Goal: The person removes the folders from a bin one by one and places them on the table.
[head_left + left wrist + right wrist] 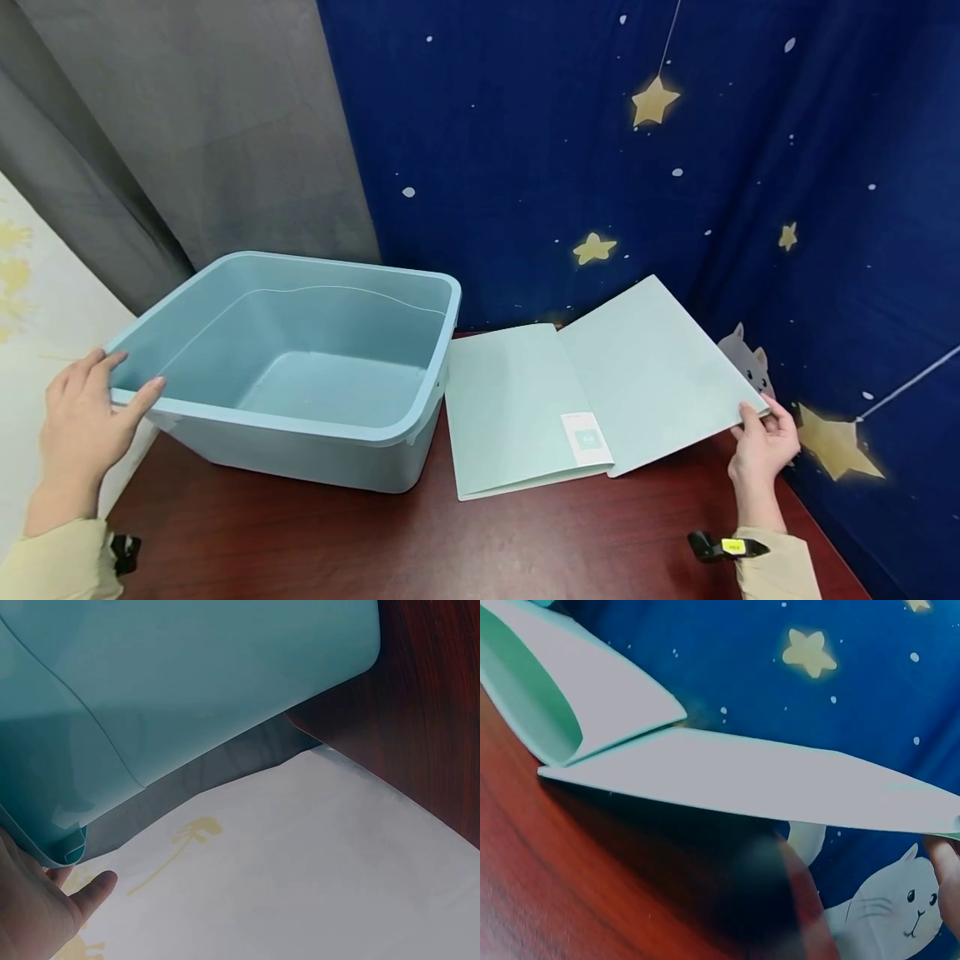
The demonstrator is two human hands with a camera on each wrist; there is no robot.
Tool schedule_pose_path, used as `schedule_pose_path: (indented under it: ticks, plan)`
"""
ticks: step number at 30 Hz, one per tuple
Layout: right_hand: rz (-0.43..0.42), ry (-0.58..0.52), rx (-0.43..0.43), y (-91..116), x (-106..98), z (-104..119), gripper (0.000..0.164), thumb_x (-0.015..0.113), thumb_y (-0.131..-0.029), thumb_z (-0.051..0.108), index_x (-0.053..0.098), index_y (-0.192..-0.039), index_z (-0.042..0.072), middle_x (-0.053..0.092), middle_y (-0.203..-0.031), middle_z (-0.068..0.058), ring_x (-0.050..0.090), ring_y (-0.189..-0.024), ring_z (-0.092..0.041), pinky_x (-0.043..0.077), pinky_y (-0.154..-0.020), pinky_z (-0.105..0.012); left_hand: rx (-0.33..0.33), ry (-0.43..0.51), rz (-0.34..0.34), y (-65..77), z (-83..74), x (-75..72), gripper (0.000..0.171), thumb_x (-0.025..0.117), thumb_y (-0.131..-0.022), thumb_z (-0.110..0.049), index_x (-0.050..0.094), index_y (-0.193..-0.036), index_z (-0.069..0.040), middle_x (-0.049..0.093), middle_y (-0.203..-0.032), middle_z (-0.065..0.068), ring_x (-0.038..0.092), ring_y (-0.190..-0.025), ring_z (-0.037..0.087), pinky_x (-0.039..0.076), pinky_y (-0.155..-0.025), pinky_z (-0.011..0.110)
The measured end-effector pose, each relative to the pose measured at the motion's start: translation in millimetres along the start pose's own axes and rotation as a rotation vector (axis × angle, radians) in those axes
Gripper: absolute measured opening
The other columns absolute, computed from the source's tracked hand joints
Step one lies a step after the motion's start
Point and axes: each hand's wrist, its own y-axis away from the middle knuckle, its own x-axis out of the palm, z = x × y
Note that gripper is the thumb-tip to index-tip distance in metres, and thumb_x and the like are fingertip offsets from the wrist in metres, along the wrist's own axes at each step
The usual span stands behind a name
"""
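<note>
In the head view, my left hand [82, 417] rests on the near left corner of a large blue plastic basin [300, 421], thumb and fingers spread over the rim. The left wrist view shows the straight thumb [96, 894] beside the rim's corner. To the right of the basin lies a pale green file folder [502, 400], spread open, with a white label [587, 438] on its left part. My right hand [763, 446] pinches the outer corner of the folder's right cover and holds it raised off the table. Only part of that hand shows in the right wrist view.
Everything stands on a dark red wooden table [517, 550]. Behind it hang a grey curtain [202, 125] and a blue star-patterned curtain [510, 150]. A white sheet with yellow marks [300, 862] is at the left. One string [330, 288] lies across the basin's inner wall.
</note>
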Motion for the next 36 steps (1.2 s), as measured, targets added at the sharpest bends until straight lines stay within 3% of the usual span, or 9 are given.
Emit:
schedule_pose_path:
  ticks: [7, 14, 21, 36]
  plan:
    - [0.008, 0.044, -0.002, -20, -22, -22, 0.045, 0.066, -0.073, -0.013, 0.053, -0.116, -0.008, 0.065, -0.089, -0.008, 0.066, -0.073, -0.013, 0.053, -0.051, -0.023, -0.005, -0.012, 0.002, 0.3, 0.4, 0.0, 0.08, 0.043, -0.088, -0.053, 0.025, -0.139, 0.006, 0.014, -0.146, 0.027, 0.007, -0.134, 0.042, 0.009, -0.107, 0.056]
    - [0.059, 0.05, -0.019, -51, -57, -57, 0.045, 0.074, -0.069, -0.005, 0.06, -0.111, 0.001, 0.066, -0.094, -0.009, 0.066, -0.074, -0.013, 0.053, -0.051, -0.023, -0.001, -0.017, 0.005, 0.4, 0.4, -0.1, 0.08, 0.042, -0.088, -0.053, 0.025, -0.139, 0.007, 0.014, -0.145, 0.028, 0.007, -0.134, 0.043, 0.007, -0.107, 0.055]
    - [0.054, 0.161, 0.01, -50, -62, -55, 0.041, 0.074, -0.069, -0.003, 0.061, -0.108, 0.004, 0.066, -0.09, -0.005, 0.065, -0.069, -0.008, 0.051, -0.048, -0.019, 0.001, -0.013, 0.006, 0.2, 0.6, -0.4, 0.08, 0.043, -0.088, -0.053, 0.025, -0.138, 0.007, 0.014, -0.146, 0.028, 0.007, -0.134, 0.043, 0.006, -0.107, 0.055]
    - [0.104, 0.254, 0.004, -47, -69, -51, 0.039, 0.074, -0.069, -0.003, 0.061, -0.105, 0.004, 0.063, -0.09, -0.003, 0.065, -0.073, -0.006, 0.051, -0.052, -0.015, 0.002, -0.006, 0.003, 1.0, -0.6, -0.2, 0.08, 0.043, -0.088, -0.053, 0.025, -0.138, 0.007, 0.014, -0.145, 0.028, 0.007, -0.134, 0.043, 0.009, -0.106, 0.057]
